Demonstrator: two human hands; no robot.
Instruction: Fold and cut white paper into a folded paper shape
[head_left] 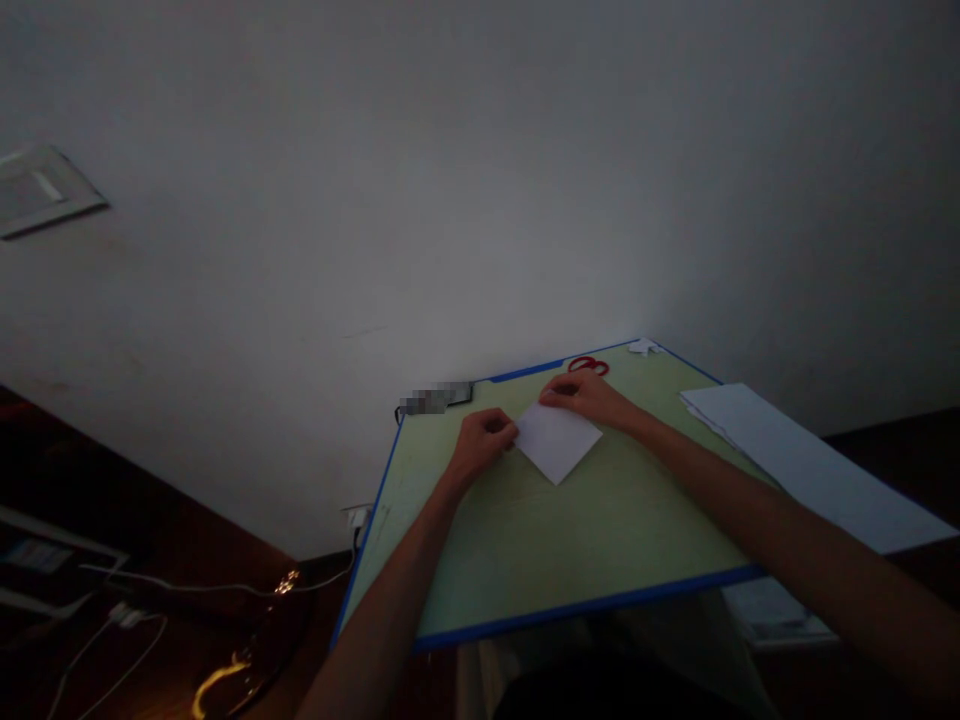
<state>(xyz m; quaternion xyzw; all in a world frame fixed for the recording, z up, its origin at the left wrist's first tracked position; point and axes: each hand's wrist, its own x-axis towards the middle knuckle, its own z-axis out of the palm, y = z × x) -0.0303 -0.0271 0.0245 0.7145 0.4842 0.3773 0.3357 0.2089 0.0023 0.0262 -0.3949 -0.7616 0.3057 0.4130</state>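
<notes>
Both hands pressing a folded white paper flat on a green board, centre right of the frame.

Left hand (484, 440): fingers curled in, knuckles down on the left corner of the folded paper (557, 440); nothing gripped, it presses rather than pinches. Right hand (589, 392): fingers together, tips on the paper's upper corner, likewise pressing. Hands sit apart, one at each corner. The paper lies as a diamond, edges crisp, so at least one fold looks made; judged early in the folding, no finished shape visible yet. Green board (570, 545) has a blue edge. Red scissors (589, 365) lie just beyond the right hand, untouched. A small white scrap (643, 347) sits at the board's far corner. Stack of white sheets (810, 465) at right of the frame, overlapping the board's edge. Light is dim; fine creases cannot be made out.
</notes>
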